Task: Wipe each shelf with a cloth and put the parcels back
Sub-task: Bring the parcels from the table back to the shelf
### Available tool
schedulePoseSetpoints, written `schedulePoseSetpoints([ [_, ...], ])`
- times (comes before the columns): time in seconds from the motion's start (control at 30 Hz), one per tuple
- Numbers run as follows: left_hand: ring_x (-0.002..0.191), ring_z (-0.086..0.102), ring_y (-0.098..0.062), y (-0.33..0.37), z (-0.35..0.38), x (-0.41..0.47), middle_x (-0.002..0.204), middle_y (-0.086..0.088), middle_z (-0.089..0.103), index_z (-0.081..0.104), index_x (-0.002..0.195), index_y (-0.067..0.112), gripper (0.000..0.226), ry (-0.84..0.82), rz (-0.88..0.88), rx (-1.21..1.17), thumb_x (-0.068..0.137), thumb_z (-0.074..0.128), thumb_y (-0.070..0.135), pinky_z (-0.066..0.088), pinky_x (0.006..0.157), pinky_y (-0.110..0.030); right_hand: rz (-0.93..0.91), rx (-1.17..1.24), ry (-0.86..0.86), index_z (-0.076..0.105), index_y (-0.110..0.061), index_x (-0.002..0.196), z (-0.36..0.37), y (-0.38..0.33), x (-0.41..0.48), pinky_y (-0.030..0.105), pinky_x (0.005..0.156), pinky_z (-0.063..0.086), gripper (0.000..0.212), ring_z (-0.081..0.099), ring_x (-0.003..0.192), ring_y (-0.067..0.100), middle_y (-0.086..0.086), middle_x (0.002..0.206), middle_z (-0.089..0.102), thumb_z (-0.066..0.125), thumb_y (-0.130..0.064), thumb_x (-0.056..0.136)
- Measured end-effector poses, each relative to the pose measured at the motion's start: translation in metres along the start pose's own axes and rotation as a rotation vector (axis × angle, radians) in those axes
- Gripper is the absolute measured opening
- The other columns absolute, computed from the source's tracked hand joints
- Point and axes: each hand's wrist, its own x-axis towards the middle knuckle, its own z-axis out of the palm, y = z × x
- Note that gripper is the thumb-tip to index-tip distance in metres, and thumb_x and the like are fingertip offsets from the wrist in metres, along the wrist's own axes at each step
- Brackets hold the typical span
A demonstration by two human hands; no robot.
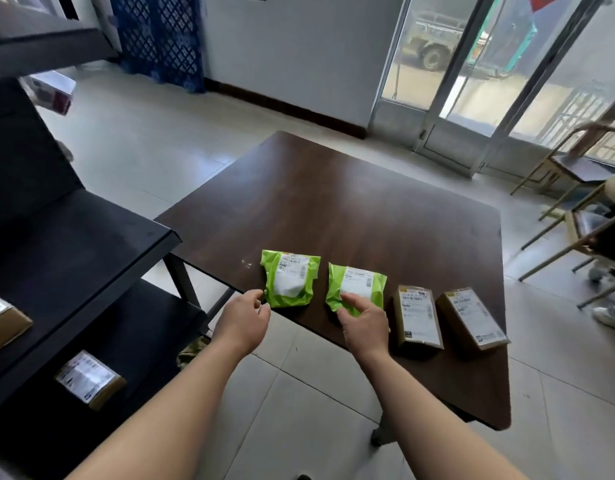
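Right green parcel (363, 284) lies flat near the front edge of the tabletop (333, 202), partly under the right hand (364, 318). The thumb rests on the top face and the fingers curl round the near edge, pinching the soft wrapper. The left hand (243, 320) sits at the near-left corner of the left green parcel (288, 278), fingers loosely curled. Whether it touches or pinches that corner cannot be told.

Step in hand, as judged: lifting both green parcels for return to the shelf unit (74, 237).

Procedure:
- Grip each parcel across its body, not by a wrapper corner alone, since loose film is likely to slip or tear.
- Lift clear of the tabletop before swinging left.
- Confirm that the target shelf has been wiped. No cloth is in view.

Just right of the right hand lie the inner brown parcel (418, 315) and the outer brown parcel (472, 317), side by side and apart. The shelf unit stands beside the tabletop on the left. A labelled box (87, 379) lies on its lower shelf and another box (4, 322) on the shelf above.
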Motion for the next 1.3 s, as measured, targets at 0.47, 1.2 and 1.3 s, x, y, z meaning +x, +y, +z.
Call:
schedulePoseSetpoints([
  [0.47,0.119,0.053,-0.027,-0.008,0.043,0.100,0.130,-0.011,0.057,0.046,0.137,0.006,0.045,-0.063,-0.231,0.057,0.098,0.048,0.029,0.042,0.094,-0.032,0.244,-0.079,-0.165,0.067,-0.013,0.121,0.065,0.025,0.089,0.015,0.082,0.042,0.033,0.059,0.100,0.014,0.003,0.109,0.064,0.064,-0.013,0.088],
  [1.2,0.081,0.047,-0.024,-0.022,0.061,0.199,0.084,-0.003,0.049,0.046,0.085,0.009,0.015,-0.282,-0.255,0.149,0.097,0.047,0.017,0.034,0.066,-0.030,0.444,-0.298,-0.061,0.067,-0.014,0.094,0.136,0.036,0.140,0.031,0.078,0.050,0.012,0.061,0.090,0.020,0.002,0.098,0.068,0.055,-0.014,0.091],
  [1.3,0.084,0.046,-0.024,-0.016,0.059,0.204,0.092,-0.006,0.049,0.045,0.093,0.007,0.011,-0.279,-0.214,0.120,0.097,0.045,0.016,0.033,0.069,-0.030,0.420,-0.251,-0.012,0.067,-0.011,0.095,0.131,0.033,0.144,0.031,0.080,0.049,0.013,0.061,0.092,0.021,0.004,0.098,0.068,0.054,-0.011,0.090],
])
